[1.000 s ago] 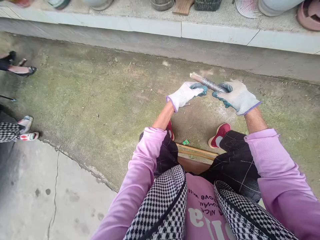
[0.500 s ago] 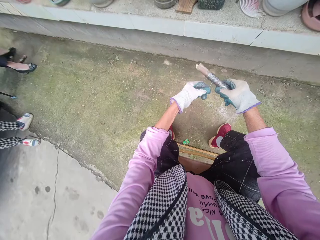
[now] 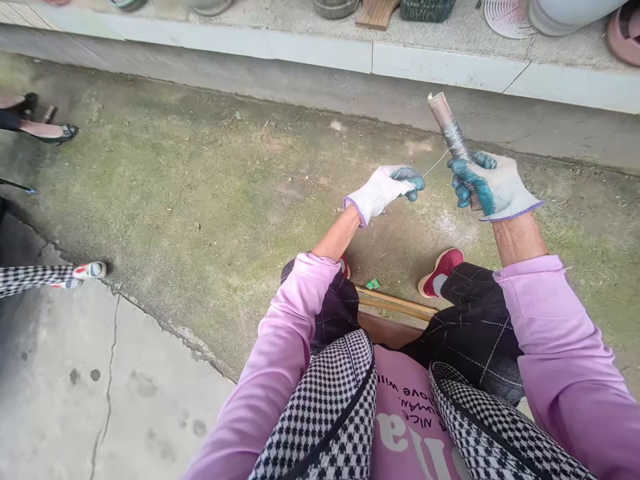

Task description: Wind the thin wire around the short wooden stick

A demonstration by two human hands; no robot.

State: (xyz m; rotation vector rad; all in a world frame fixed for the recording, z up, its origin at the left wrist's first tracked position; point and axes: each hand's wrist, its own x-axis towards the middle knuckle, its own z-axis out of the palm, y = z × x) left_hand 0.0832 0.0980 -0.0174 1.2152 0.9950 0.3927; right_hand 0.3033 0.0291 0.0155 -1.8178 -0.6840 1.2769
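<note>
My right hand [image 3: 493, 187], in a white work glove with a blue-green coated palm, is closed around the lower part of a stick wound with wire [image 3: 454, 138]. The stick tilts, its bare upper end pointing up and to the left. From the silvery winding a thin wire strand [image 3: 436, 164] runs down to my left hand [image 3: 393, 188], gloved the same way. There the fingertips are pinched on the strand. Between the two hands is a gap crossed only by this taut-looking strand. Where the strand ends inside my left fingers is hidden.
A raised ledge [image 3: 320, 57] with pots and a wooden board [image 3: 377, 13] runs across the top. Under me is a wooden seat frame [image 3: 397, 305]; a green wrapper [image 3: 373, 284] lies near my red shoes. Other people's feet [image 3: 90, 270] show at left.
My right hand has moved right and turned the stick more upright. The wire strand between the hands is longer. My left hand has hardly moved. At left, a person's feet have shifted.
</note>
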